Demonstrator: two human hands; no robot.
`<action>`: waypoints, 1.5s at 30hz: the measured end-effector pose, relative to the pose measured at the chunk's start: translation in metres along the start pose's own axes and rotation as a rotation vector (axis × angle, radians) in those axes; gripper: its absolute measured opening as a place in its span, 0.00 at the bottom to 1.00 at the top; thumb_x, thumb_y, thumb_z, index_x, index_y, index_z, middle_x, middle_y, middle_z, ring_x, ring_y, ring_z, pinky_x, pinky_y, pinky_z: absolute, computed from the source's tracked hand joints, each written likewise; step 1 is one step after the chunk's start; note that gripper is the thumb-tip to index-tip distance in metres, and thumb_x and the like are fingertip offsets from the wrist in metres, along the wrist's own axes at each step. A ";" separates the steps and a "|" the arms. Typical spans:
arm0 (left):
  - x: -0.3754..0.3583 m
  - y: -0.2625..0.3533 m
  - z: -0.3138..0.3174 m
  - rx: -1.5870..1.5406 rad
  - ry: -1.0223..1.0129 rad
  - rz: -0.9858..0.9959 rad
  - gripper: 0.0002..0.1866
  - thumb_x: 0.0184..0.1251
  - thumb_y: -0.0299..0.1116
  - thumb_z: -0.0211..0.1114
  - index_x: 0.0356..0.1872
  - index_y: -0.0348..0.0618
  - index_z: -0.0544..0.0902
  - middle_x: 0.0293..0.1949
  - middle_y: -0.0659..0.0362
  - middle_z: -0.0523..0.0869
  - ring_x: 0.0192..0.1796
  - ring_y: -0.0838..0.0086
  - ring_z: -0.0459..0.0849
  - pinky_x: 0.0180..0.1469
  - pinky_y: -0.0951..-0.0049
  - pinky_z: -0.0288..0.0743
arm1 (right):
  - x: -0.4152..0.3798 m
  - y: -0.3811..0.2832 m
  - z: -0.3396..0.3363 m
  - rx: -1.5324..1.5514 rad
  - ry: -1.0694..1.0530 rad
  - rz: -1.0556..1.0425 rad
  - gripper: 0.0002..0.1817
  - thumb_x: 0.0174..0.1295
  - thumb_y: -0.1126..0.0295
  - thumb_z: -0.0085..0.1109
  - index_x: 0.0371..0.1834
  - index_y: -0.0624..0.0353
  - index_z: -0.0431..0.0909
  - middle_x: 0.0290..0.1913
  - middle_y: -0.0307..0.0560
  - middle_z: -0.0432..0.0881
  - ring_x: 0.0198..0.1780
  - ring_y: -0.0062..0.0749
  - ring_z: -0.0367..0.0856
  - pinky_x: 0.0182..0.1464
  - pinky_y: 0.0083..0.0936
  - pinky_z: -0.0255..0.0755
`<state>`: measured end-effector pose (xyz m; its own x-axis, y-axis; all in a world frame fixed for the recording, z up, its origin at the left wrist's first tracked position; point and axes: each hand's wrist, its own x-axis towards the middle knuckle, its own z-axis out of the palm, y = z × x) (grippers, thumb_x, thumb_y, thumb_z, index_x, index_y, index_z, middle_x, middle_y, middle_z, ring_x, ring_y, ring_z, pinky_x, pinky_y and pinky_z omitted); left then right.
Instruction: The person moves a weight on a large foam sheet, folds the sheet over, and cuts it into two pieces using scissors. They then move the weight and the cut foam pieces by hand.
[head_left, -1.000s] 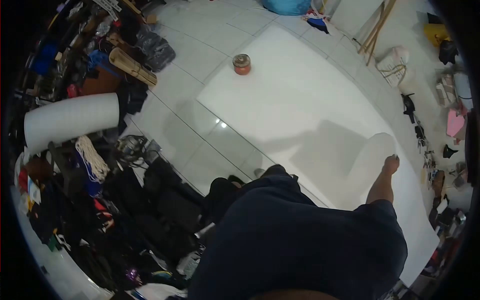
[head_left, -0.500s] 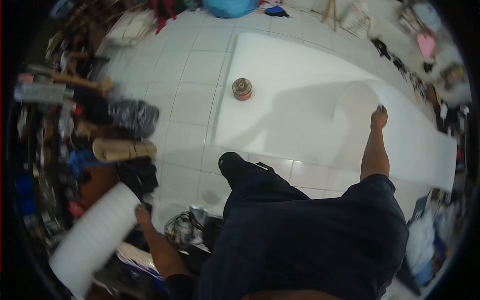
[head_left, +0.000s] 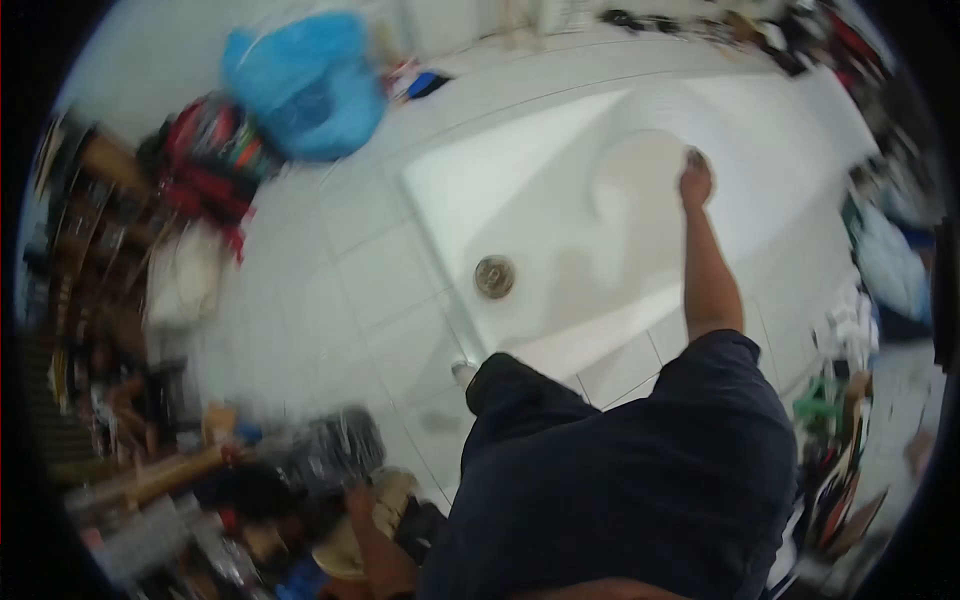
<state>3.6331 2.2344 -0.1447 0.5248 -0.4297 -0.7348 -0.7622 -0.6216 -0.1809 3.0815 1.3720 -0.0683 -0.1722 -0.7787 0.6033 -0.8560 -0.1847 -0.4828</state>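
A large white foam sheet point(head_left: 790, 150) lies on the tiled floor, its right part curled up and over. My right hand point(head_left: 697, 182) is closed on the raised edge of that curl. A round, dark-topped object point(head_left: 494, 277) stands on the flat part near the sheet's left edge. At the lower left, my left hand point(head_left: 360, 497) is smeared by motion, its fingers indistinct. It is close to a black plastic-wrapped bundle point(head_left: 345, 450) and a tan roll point(head_left: 395, 495).
A big blue bag point(head_left: 305, 90) and red bags point(head_left: 200, 185) are at the upper left, above a pale sack point(head_left: 185, 275). Clutter fills the lower left. White plastic bags point(head_left: 890, 265) and mixed items line the right side. White floor tiles point(head_left: 380, 275) show left of the sheet.
The view has swung left. My left hand has come away from a white foam roll, which is out of sight now. My right hand still grips the sheet's curled edge.
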 end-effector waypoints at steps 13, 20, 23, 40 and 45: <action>0.358 -0.008 -0.292 0.306 0.100 0.569 0.16 0.69 0.38 0.58 0.44 0.34 0.84 0.47 0.46 0.86 0.51 0.55 0.84 0.56 0.56 0.76 | -0.134 -0.254 -0.019 0.224 -0.029 0.396 0.17 0.69 0.57 0.57 0.54 0.55 0.81 0.48 0.54 0.86 0.50 0.48 0.85 0.52 0.34 0.77; 0.504 0.157 -0.513 -0.511 0.068 0.652 0.23 0.64 0.43 0.65 0.53 0.35 0.82 0.50 0.43 0.85 0.54 0.53 0.83 0.58 0.60 0.75 | -0.275 -0.323 0.060 0.206 -0.109 0.621 0.16 0.70 0.60 0.57 0.53 0.58 0.81 0.51 0.53 0.85 0.54 0.45 0.84 0.56 0.33 0.75; 0.530 0.188 -0.539 -0.175 -0.049 0.793 0.24 0.64 0.46 0.65 0.53 0.37 0.82 0.51 0.45 0.85 0.56 0.54 0.82 0.59 0.61 0.74 | -0.325 -0.345 0.080 0.208 -0.180 0.777 0.15 0.71 0.61 0.56 0.55 0.57 0.80 0.52 0.52 0.85 0.56 0.46 0.83 0.58 0.34 0.74; 0.735 0.478 -0.344 -1.253 -0.954 0.464 0.61 0.53 0.82 0.50 0.77 0.42 0.52 0.75 0.46 0.56 0.74 0.51 0.58 0.73 0.48 0.54 | -0.611 -0.196 0.266 -0.153 -0.109 0.785 0.12 0.68 0.77 0.50 0.52 0.62 0.79 0.47 0.57 0.84 0.47 0.50 0.83 0.50 0.37 0.75; 0.802 0.526 -0.317 -1.765 -1.121 0.598 0.60 0.53 0.75 0.58 0.77 0.40 0.50 0.75 0.47 0.54 0.74 0.50 0.56 0.74 0.45 0.53 | -0.671 -0.151 0.299 -0.303 0.066 0.643 0.11 0.66 0.77 0.51 0.49 0.62 0.78 0.46 0.54 0.84 0.48 0.49 0.81 0.54 0.39 0.71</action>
<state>3.7735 1.3552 -0.6220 -0.4570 -0.6996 -0.5494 0.6784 -0.6736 0.2935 3.4717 1.7432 -0.5902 -0.7096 -0.6375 0.3001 -0.6710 0.4814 -0.5639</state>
